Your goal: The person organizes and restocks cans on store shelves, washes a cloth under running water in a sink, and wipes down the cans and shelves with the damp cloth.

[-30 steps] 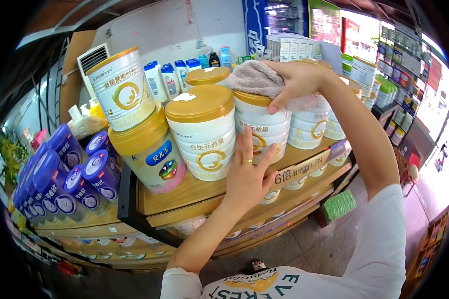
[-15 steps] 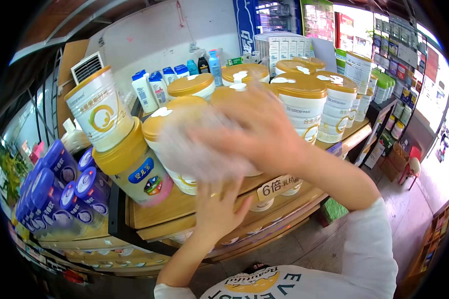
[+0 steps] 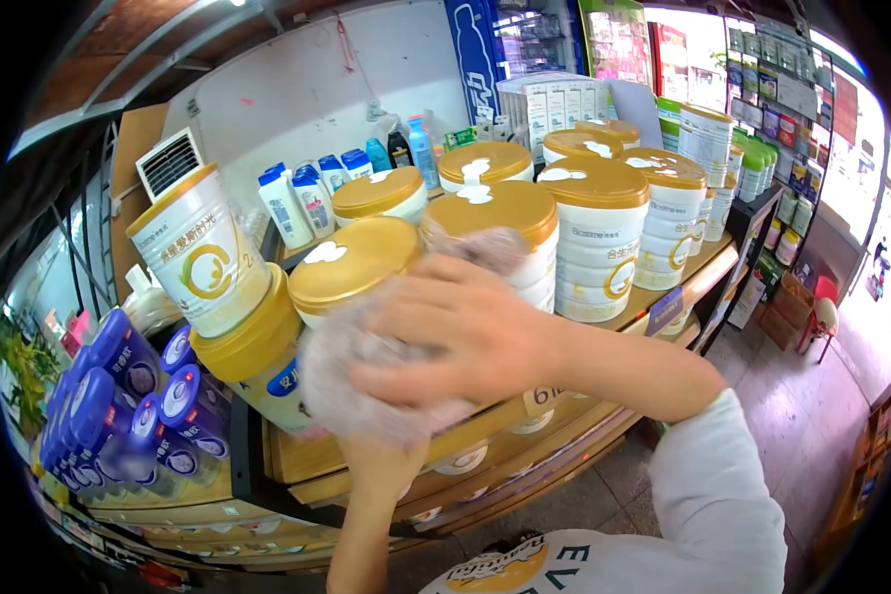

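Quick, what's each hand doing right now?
Left hand: fingers hidden behind the cloth; open or closed, can't tell.
Right hand: holding the blurred cloth, fingers over it.

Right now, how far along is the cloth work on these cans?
Done: unclear; the row's cans stand lidded, but nothing shows which are wiped. In hand: right hand holds the cloth in front of the can beside the stacked pair. Remaining: probably finishing that can; rest unclear.

A can (image 3: 208, 259) sits on a tin (image 3: 252, 342) at the left end of the shelf (image 3: 292, 457), with tubs (image 3: 99, 401) to the left. Other cans (image 3: 594, 238) stand right of the tin, bottles (image 3: 287, 210) and boxes (image 3: 562, 107) behind them. Far right, a chair (image 3: 824, 319) stands on the floor (image 3: 762, 396).
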Tool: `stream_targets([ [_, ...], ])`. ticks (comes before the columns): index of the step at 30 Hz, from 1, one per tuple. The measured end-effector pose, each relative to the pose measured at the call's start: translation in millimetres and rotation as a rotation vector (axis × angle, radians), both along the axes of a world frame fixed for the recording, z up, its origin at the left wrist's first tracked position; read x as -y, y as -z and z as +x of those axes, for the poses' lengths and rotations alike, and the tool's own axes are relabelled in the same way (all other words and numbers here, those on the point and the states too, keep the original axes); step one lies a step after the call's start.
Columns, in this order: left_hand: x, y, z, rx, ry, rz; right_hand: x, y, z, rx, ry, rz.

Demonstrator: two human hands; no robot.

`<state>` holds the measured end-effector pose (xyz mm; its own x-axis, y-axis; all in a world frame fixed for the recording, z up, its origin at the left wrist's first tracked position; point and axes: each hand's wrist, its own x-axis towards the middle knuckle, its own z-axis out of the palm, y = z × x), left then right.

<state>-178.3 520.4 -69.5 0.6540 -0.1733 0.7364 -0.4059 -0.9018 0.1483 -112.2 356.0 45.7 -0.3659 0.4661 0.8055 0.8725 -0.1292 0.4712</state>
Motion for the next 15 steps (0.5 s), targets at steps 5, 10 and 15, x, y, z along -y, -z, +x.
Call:
stream_targets([
  [5, 5, -8, 1, 0.161, 0.054, -0.089, 70, -57, 39, -0.245, 0.407, -0.032],
  [10, 2, -8, -1, 0.132, 0.028, -0.062, 86, -96, 201, -0.896, 0.553, -0.078],
  [15, 0, -5, 3, 0.147, 0.054, -0.08, 70, -93, 192, -1.041, 0.997, -0.582],
])
